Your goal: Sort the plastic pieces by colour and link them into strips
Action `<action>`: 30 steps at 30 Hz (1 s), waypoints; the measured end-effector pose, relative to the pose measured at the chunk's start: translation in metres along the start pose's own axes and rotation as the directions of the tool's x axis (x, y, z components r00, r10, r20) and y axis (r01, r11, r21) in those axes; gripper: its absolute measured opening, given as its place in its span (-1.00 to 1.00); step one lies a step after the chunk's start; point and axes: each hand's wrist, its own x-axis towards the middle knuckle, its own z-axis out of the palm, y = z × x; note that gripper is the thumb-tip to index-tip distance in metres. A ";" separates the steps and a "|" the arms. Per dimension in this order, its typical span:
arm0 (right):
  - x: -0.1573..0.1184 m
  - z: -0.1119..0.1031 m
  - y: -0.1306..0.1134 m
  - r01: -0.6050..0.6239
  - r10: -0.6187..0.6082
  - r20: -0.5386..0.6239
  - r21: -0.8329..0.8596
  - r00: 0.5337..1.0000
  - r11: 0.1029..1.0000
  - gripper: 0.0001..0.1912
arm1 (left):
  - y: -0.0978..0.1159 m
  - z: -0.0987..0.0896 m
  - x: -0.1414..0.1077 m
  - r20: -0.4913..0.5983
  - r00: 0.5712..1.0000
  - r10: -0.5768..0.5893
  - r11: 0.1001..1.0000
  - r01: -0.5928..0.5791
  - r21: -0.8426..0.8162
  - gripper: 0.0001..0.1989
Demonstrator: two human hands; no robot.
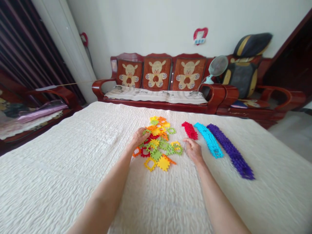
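A loose pile of flat toothed plastic interlocking tiles (156, 155) in yellow, orange, green and red lies before me on the quilted cover. Some tiles are solid, others are open frames. My left hand (139, 136) reaches over the pile's left edge, fingers stretched out and touching tiles near some red ones (145, 151). Its fingertips are partly hidden among the pieces. Right of the pile, my right hand (193, 149) hovers with the index finger out and the others loosely bent; I see nothing in it. Just beyond it lies a short row of red tiles (189, 130).
Further right lie a light-blue row of tiles (209, 140) and a longer purple row (230, 151). The pale quilted cover (60, 156) spreads over the surface. Behind it stand a wooden sofa (156, 106) with bear cushions, a small fan (218, 66) and an armchair (243, 78).
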 end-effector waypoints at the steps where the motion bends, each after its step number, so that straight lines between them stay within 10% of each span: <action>1: 0.000 0.000 0.000 -0.010 0.010 -0.003 0.005 1.000 1.000 -0.68 | -0.001 0.004 0.001 -0.015 0.999 0.036 0.999 -0.036 0.026 -0.59; 7: 0.001 0.002 0.005 0.015 -0.015 0.003 -0.002 1.000 1.000 -0.69 | -0.009 0.021 0.002 -0.018 0.976 0.217 0.955 -0.208 0.213 -0.66; 19: 0.003 0.004 0.006 0.080 -0.080 0.003 -0.046 0.997 0.996 -0.71 | -0.014 0.021 0.003 -0.092 0.971 0.220 0.939 -0.185 0.290 -0.65; 30: 0.005 0.008 0.009 0.078 -0.079 -0.009 -0.062 0.997 0.995 -0.74 | 0.001 0.011 0.003 0.247 0.896 0.370 0.874 -0.425 0.236 -0.73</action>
